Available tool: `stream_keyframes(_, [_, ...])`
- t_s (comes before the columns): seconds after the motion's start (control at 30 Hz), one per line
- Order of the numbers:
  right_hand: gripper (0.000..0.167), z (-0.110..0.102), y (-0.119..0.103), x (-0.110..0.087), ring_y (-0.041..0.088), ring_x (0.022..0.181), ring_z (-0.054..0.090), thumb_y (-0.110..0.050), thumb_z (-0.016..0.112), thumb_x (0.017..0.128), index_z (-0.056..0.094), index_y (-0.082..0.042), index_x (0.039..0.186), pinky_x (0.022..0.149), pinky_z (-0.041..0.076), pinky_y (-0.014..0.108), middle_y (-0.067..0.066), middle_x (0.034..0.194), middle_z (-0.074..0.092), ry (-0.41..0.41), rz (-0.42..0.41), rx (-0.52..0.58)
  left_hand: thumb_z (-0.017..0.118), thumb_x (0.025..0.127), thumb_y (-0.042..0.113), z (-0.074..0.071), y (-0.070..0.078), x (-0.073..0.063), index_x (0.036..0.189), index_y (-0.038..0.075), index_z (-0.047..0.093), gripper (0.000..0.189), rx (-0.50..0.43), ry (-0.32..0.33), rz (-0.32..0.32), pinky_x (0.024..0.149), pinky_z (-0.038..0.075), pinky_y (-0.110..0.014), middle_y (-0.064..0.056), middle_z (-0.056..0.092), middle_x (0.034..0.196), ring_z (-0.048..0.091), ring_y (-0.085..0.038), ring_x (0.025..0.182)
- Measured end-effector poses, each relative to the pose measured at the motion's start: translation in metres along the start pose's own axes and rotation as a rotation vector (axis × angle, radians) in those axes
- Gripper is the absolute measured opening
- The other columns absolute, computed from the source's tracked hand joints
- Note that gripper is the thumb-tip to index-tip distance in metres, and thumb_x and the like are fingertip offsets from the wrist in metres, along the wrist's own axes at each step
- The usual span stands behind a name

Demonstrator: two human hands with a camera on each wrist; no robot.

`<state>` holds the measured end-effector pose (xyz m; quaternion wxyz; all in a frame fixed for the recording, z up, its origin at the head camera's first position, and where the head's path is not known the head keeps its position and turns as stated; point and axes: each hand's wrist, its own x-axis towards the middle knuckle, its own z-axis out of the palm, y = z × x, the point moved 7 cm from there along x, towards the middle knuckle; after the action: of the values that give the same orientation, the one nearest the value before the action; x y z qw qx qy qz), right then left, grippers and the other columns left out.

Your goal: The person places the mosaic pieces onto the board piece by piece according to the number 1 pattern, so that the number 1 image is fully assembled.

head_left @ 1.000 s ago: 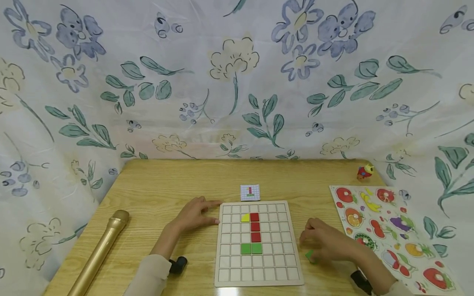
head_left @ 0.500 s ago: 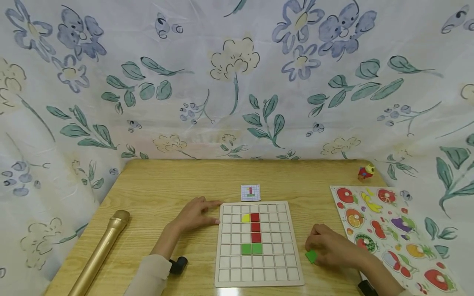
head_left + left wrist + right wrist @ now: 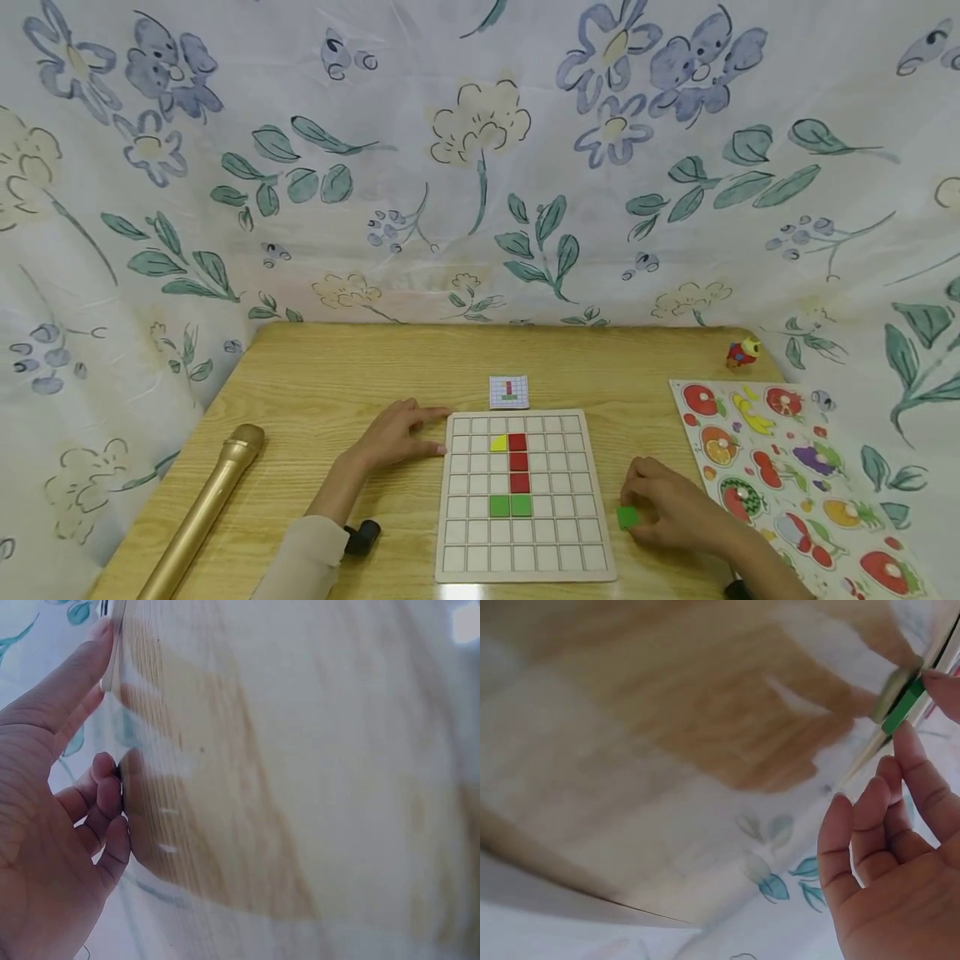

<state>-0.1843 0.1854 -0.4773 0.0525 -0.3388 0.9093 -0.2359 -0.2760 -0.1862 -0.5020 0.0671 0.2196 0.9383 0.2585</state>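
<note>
A pale wooden grid board [image 3: 567, 530] lies flat on the table. In its cells sit a yellow piece [image 3: 498, 444] with one cut corner, a column of three red squares [image 3: 518, 462] and two green squares [image 3: 510, 506]. My left hand [image 3: 395, 432] touches the board's left edge with index finger and thumb; its other fingers are bent against the tabletop. Right of the board, my right hand [image 3: 670, 506] pinches a green square tile [image 3: 627, 517] between thumb and index finger. The right wrist view shows that tile [image 3: 904, 706] edge-on, close to the table surface.
A small printed card [image 3: 508, 392] with a coloured grid pattern lies just beyond the board. A gold microphone [image 3: 202, 512] is on the left. On the right lie a fruit picture sheet [image 3: 806, 475] and a small red-and-yellow figurine [image 3: 742, 352]. A floral curtain [image 3: 480, 208] hangs behind the table.
My right hand has drawn slightly right, away from the board, and the green tile has turned in its fingers, showing more of its face. The left hand keeps its place.
</note>
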Motion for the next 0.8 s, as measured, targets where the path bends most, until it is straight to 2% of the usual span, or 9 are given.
stream_keyframes(0.13, [0.021,-0.003,-0.006,0.004,-0.002,0.084,0.04,-0.024,0.084,0.074,0.066,-0.026,0.085,0.072,0.043,0.022,-0.015,0.093,0.043,0.049,-0.018,-0.042,0.078,0.081,0.049,0.001,0.0,0.0,0.139,0.027,0.06,0.065,-0.004,-0.009,-0.002,0.064,0.028,-0.027,0.003,0.042,0.077,0.032,-0.013,0.069])
stream_keyframes(0.33, [0.019,-0.005,-0.027,0.021,-0.001,0.084,0.044,-0.02,0.082,0.075,0.067,-0.022,0.087,0.074,0.047,0.024,-0.011,0.095,0.048,0.114,-0.124,-0.009,0.078,0.081,0.049,0.001,-0.001,-0.001,0.139,0.027,0.06,0.065,-0.001,-0.012,-0.017,0.065,0.028,-0.027,0.003,0.043,0.078,0.033,-0.013,0.07])
stream_keyframes(0.53, [0.018,0.005,-0.044,0.043,0.002,0.084,0.045,-0.022,0.082,0.078,0.068,-0.019,0.088,0.075,0.046,0.022,-0.011,0.095,0.048,0.06,-0.119,0.028,0.078,0.08,0.049,0.0,0.001,-0.001,0.138,0.025,0.062,0.064,0.005,0.003,-0.012,0.065,0.029,-0.027,0.001,0.045,0.078,0.033,-0.012,0.071])
stream_keyframes(0.8, [0.017,0.021,-0.064,0.067,0.003,0.082,0.043,-0.026,0.08,0.08,0.07,-0.016,0.09,0.075,0.044,0.022,-0.01,0.096,0.049,-0.021,-0.125,-0.016,0.078,0.082,0.048,-0.001,0.003,-0.001,0.138,0.024,0.061,0.064,-0.004,0.007,-0.004,0.065,0.027,-0.028,0.001,0.043,0.078,0.032,-0.013,0.07])
